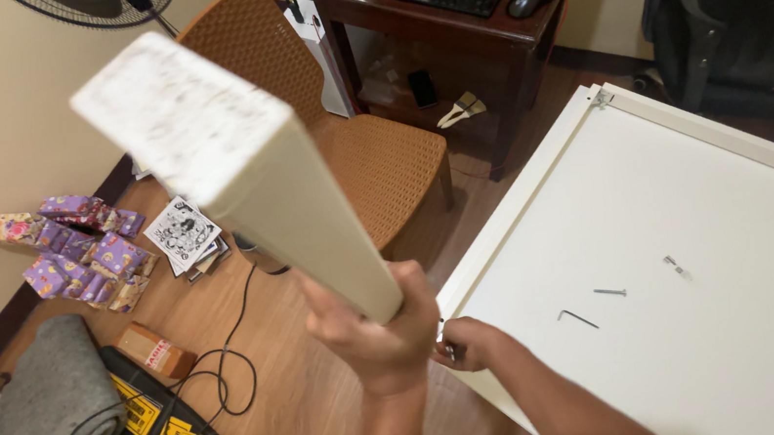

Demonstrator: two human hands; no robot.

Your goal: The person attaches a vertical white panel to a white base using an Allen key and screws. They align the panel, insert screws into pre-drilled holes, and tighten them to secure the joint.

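Observation:
My left hand (377, 337) grips the lower end of a long cream-white board (233, 167), which rises up and to the left toward the camera, its cut end blurred. My right hand (466, 343) rests closed at the near left edge of a large white panel (704, 237) lying flat on the floor, pinching a small metal piece against the edge; what it is I cannot tell. On the panel lie a hex key (577, 319) and two loose metal screws (610, 292).
A brown woven chair (369, 151) stands behind the board. A dark wooden desk (472, 30) holds a keyboard and mouse. A black office chair (736, 17) is at the right. Purple packets (82, 255), a grey cloth (41, 407), cables and boxes litter the wooden floor at left.

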